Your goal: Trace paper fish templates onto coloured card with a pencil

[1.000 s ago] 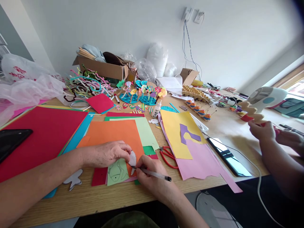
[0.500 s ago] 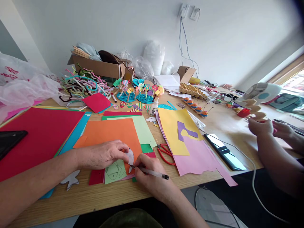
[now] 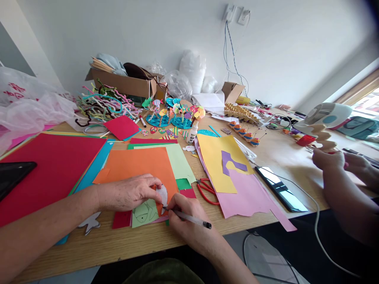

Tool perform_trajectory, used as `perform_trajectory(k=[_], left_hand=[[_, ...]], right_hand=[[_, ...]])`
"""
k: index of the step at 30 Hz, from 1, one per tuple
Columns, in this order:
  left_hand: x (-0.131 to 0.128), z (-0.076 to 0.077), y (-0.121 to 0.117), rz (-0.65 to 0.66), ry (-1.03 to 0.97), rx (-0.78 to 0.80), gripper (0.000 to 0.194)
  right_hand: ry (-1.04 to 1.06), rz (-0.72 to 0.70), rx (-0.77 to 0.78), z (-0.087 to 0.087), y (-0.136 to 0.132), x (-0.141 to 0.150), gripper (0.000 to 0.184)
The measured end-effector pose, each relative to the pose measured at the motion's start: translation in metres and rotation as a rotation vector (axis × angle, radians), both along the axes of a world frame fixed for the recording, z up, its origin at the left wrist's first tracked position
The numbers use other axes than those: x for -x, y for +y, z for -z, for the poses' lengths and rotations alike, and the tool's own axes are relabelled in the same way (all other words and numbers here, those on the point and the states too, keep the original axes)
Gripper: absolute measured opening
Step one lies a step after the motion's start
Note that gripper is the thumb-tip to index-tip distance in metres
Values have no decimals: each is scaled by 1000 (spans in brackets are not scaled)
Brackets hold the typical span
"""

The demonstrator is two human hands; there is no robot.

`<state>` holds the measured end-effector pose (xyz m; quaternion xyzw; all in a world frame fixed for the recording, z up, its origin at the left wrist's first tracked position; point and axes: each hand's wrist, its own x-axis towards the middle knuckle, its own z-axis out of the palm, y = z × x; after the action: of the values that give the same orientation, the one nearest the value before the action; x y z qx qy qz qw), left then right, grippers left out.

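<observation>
My left hand presses a small white fish-shaped paper cutout down with thumb and fingertips. Under the cutout lies a sheet of orange paper. In my right hand is a pen with a clear barrel and a black end, its tip at the cutout's lower edge. Just below my left hand, a light green piece of paper bears a drawn fish. Another white paper cutout lies partly hidden beneath my left forearm.
Red-handled scissors lie right of my hands, beside yellow and pink paper. A phone and cable are farther right. A glue bottle stands behind. At right, another person's hands hold a wavy cardboard piece.
The view has shifted slightly. My left hand stays on the cutout while the pen remains at its lower edge, with only small movement.
</observation>
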<state>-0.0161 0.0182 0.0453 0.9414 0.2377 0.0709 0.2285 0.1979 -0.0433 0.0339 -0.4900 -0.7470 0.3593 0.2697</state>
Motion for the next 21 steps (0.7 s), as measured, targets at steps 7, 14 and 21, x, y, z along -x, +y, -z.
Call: perform_trajectory(k=[7,14,21], left_hand=[[1,2,-1,3,-34,-8,43],[1,5,-1,15,-34,-38,47],[3,5,-1,11,-12,-40,47]], right_hand=[[-4,-16,-7,1,-4,-1,12],[0,-44,35,0,-9,-2,14],[-14,-51,38,-2,-13,-2,13]])
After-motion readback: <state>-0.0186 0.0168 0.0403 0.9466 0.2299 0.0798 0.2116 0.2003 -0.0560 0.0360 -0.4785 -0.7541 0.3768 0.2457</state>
